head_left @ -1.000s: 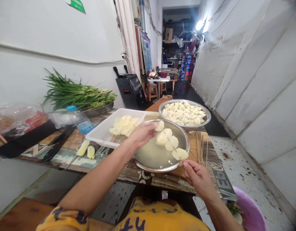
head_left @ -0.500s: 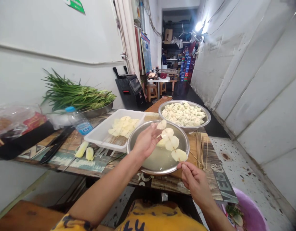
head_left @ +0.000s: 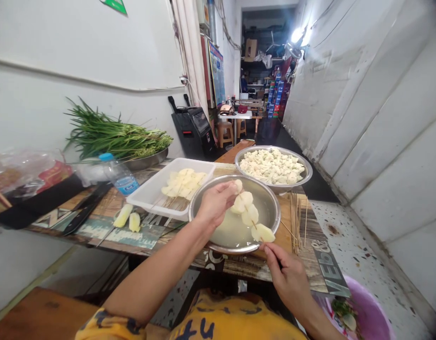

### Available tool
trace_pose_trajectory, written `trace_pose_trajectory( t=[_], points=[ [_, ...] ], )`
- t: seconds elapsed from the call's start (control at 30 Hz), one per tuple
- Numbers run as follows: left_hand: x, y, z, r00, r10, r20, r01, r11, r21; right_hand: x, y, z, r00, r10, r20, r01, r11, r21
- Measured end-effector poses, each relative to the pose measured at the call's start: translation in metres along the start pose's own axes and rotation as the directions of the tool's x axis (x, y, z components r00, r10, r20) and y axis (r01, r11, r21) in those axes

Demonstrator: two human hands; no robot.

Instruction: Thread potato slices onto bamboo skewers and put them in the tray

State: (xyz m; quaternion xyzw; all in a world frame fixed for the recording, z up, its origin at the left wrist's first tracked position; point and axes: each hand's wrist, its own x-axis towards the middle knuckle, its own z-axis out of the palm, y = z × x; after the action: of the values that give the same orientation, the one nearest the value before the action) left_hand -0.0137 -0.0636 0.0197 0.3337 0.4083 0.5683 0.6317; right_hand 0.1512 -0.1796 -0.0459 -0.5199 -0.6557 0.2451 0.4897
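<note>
Above a steel basin (head_left: 235,243) of cloudy water, a thin skewer carries several pale potato slices (head_left: 250,215). My right hand (head_left: 286,267) pinches the skewer's lower end at the basin's near rim. At the skewer's far end, my left hand (head_left: 217,203) has its fingers closed on the top slice. Left of the basin stands a white plastic tray (head_left: 141,200) holding skewered slices (head_left: 184,184), their sticks pointing toward me. Bare bamboo skewers (head_left: 296,222) lie on a wooden board at the basin's right.
A bowl of cauliflower pieces (head_left: 270,166) stands behind the basin. At the left are green chives (head_left: 111,137), a water bottle (head_left: 121,177), a knife (head_left: 85,210) and two yellowish vegetable pieces (head_left: 123,216). A purple tub (head_left: 371,307) stands on the floor at the lower right.
My left fingers have closed on the top slice, where they were spread beside it before. The view has shifted slightly.
</note>
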Motion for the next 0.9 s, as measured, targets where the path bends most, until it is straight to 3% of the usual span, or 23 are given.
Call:
trace_pose_trajectory(
  t=[0.17, 0.27, 0.33, 0.4, 0.47, 0.53, 0.67, 0.77, 0.9],
  points=[
    [-0.002, -0.002, 0.0, 1.0, 0.014, -0.02, -0.014, 1.0, -0.009, -0.004, 0.002, 0.002, 0.995, -0.087, -0.041, 0.082, 0.991, -0.102],
    [0.001, -0.003, -0.003, 1.0, -0.005, 0.02, 0.005, 1.0, -0.005, -0.002, 0.001, 0.002, 0.997, 0.063, 0.054, -0.067, 0.994, 0.082],
    [0.003, -0.002, -0.005, 0.998, -0.029, 0.048, 0.029, 1.0, 0.009, 0.002, 0.002, 0.002, 0.954, 0.22, 0.206, -0.276, 0.909, 0.312],
    [0.003, 0.0, -0.005, 0.998, -0.043, 0.05, 0.043, 0.999, -0.001, 0.007, 0.002, 0.002, 0.898, 0.312, 0.31, -0.433, 0.752, 0.498],
    [0.0, 0.002, -0.003, 0.998, -0.02, 0.055, 0.023, 0.998, -0.058, 0.012, 0.001, 0.004, 0.888, 0.346, 0.304, -0.46, 0.653, 0.601],
    [-0.007, 0.002, 0.001, 0.993, -0.023, 0.12, 0.036, 0.993, -0.111, 0.017, -0.001, 0.006, 0.894, 0.356, 0.272, -0.444, 0.618, 0.649],
    [-0.021, -0.005, 0.009, 0.93, -0.193, 0.312, 0.231, 0.969, -0.087, 0.023, -0.006, 0.009, 0.876, 0.364, 0.316, -0.476, 0.548, 0.687],
    [-0.021, -0.007, 0.008, 0.942, -0.224, 0.251, 0.267, 0.952, -0.15, 0.023, -0.007, 0.009, 0.862, 0.35, 0.366, -0.506, 0.561, 0.656],
    [-0.014, -0.001, 0.003, 0.952, -0.261, 0.163, 0.284, 0.948, -0.143, 0.019, -0.006, 0.009, 0.879, 0.315, 0.359, -0.469, 0.71, 0.525]
  ],
)
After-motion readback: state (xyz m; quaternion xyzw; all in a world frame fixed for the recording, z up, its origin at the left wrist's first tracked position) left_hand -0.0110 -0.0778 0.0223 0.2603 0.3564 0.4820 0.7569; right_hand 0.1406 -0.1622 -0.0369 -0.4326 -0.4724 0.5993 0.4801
